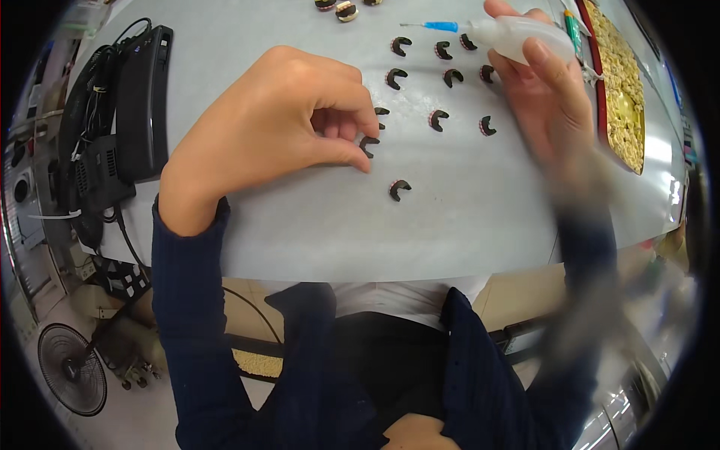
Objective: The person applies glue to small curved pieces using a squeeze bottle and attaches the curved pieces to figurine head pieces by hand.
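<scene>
Between the thumb and index finger of my left hand [292, 112] is a small black horseshoe-shaped denture piece [367, 145], resting at the table. Just beyond it another such piece [382, 112] is partly covered by the fingers. My right hand [553, 97] grips a translucent white squeeze bottle [510, 35] lying sideways across the fingers. Its blue needle tip [441, 26] points left, above the table and apart from the pieces. Several more black denture pieces [438, 120], with pinkish, tooth-like outer edges, lie in loose rows; one [400, 190] sits nearer to me.
On the right stands a red-edged tray [604, 127] with many small cream-coloured pieces [619, 75]. A green tube [572, 34] lies beside it. At the left are a black device [142, 105] and cables. More denture pieces [346, 11] sit at the far edge.
</scene>
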The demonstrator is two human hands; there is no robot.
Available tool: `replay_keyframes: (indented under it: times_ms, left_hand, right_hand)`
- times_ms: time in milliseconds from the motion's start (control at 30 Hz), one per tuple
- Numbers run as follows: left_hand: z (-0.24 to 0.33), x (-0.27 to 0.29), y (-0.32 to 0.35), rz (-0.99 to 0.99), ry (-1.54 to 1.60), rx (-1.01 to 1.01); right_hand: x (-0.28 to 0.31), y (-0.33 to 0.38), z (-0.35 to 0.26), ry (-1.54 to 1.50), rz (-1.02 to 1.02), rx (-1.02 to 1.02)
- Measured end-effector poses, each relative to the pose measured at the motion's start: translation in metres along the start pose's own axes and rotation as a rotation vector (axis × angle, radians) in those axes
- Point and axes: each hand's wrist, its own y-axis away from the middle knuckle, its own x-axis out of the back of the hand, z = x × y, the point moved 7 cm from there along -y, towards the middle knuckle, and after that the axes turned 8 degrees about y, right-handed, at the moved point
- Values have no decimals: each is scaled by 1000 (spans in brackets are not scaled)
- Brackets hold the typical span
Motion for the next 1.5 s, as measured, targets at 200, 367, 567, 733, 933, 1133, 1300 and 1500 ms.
replay_keyframes:
  times_ms: [200,367,567,733,933,1133,1300,1500]
  left_hand:
    - [1,-6,-4,45,-71,-37]
    - [8,-14,-6,95,-112,-128]
    - [8,-17,-6,82,-136,-117]
    - [8,-17,-5,73,-143,-131]
    - [8,-17,-6,72,-138,-120]
    - [9,-17,-5,85,-157,-117]
    - [8,-18,-6,88,-159,-117]
    - [9,-18,-5,86,-163,-119]
  right_hand:
    - [-3,1,3,38,-59,-22]
    - [-15,0,2,274,-315,-142]
    - [-21,7,-3,313,-342,-203]
    - [-24,14,-3,261,-304,-243]
    - [-19,17,0,251,-308,-232]
    - [-9,20,3,243,-318,-220]
    - [-10,20,5,237,-327,-209]
    - [-14,20,7,230,-339,-194]
